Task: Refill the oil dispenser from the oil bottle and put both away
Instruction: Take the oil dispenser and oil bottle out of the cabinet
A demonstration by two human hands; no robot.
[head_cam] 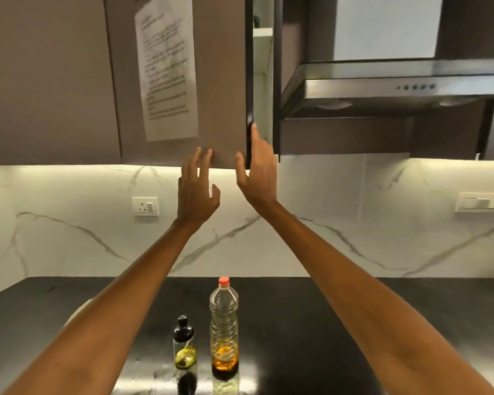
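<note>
A small glass oil dispenser (184, 349) with a black pump top stands on the dark counter, a little yellow oil at its bottom. Right beside it stands a tall clear oil bottle (224, 326) with a red cap and a shallow layer of amber oil. Both arms reach up to the wall cabinet door (220, 81), which stands slightly ajar. My left hand (196, 192) hovers at the door's lower edge, fingers spread, holding nothing. My right hand (258, 172) has its fingers on the door's dark right edge, thumb on the front face.
A printed paper sheet (167, 72) is stuck on the cabinet door. A steel range hood (397, 86) juts out to the right. White shelves (261, 32) show through the gap. A wall socket (145, 206) sits on the marble backsplash, and a switch panel (482, 202) at the right.
</note>
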